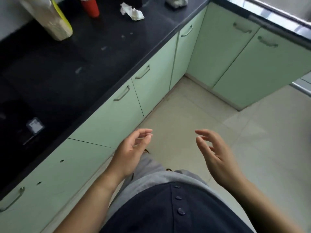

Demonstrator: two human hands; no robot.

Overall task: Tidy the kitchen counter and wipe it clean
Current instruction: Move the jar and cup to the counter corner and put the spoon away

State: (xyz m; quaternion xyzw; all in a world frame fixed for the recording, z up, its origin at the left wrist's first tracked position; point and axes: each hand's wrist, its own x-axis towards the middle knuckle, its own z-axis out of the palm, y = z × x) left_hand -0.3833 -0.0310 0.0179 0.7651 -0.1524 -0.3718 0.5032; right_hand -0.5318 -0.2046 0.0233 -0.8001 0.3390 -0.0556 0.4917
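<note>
Head view is taken from above a black worktop (70, 64) that runs along the left, its long edge slanting from the near left to the far right, with pale green cupboard doors (109, 121) below it. Small pale crumbs and smears are seen on its dark surface. At the far end a crumpled white paper (133, 11) lies flat, its longer side running left to right, just right of a red cup (90, 6) that stands upright. A second crumpled white wad (176, 1) is seen further right, and a tall clear packet (50, 19) with a yellow side is tilted at the far left. Both hands are held over the tiled floor (185, 106), well apart from the papers and the worktop. The left hand (130, 151) is empty, its fingers (144, 133) loosely curled and apart. The right hand (217, 154) is likewise empty, fingers (202, 134) spread and slightly bent.
</note>
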